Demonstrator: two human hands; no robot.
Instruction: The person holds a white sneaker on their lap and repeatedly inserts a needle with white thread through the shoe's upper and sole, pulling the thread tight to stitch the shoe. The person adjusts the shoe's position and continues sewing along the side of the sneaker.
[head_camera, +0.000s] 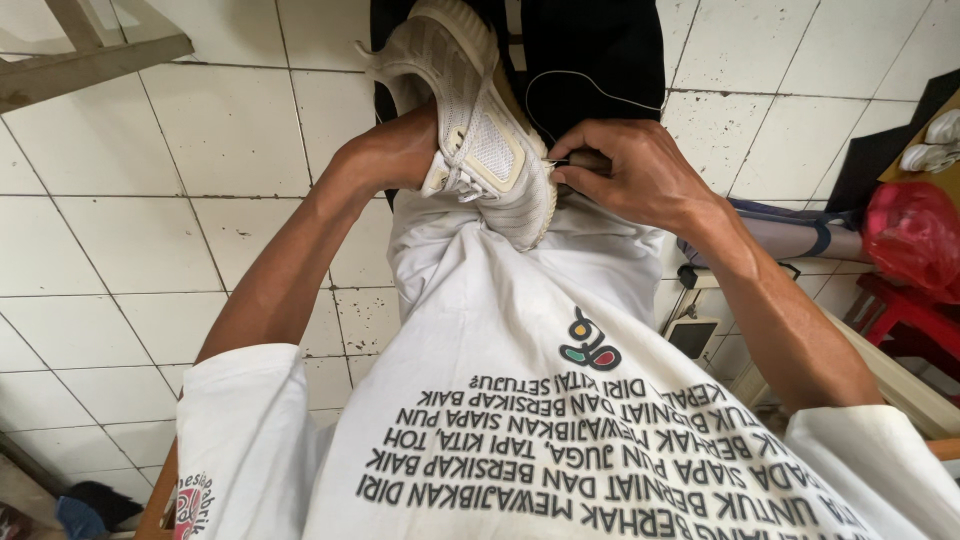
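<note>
Two hands on one shoe, both bare, seen from above.

Shoe: pale grey-white knit sneaker with a cream sole, lying on the lap against the white shirt. Toe points down toward the shirt, heel up toward the top of the view. It is tilted, with the laced upper and one side panel facing the camera.

Left hand: on the left side of the shoe, touching it at mid-length. Fingers go behind or under the shoe and are hidden, so I can't tell how tightly they close. The palm sits against the shoe's side.

Right hand: on the right side of the shoe, just beside the toe end. Fingers are curled in tight, pinching a small dark thin item at the shoe's edge. It's too small to identify. The fingertips meet the shoe at the sole line near the side panel.

So the shoe sits between the two hands, in contact with both, left at the middle and right near the toe.

Around the shoe: black trousers behind the heel, with a thin cord looping over them. White tiled floor to the left. Red bag far right of the shoe, red stool just under the bag.
</note>
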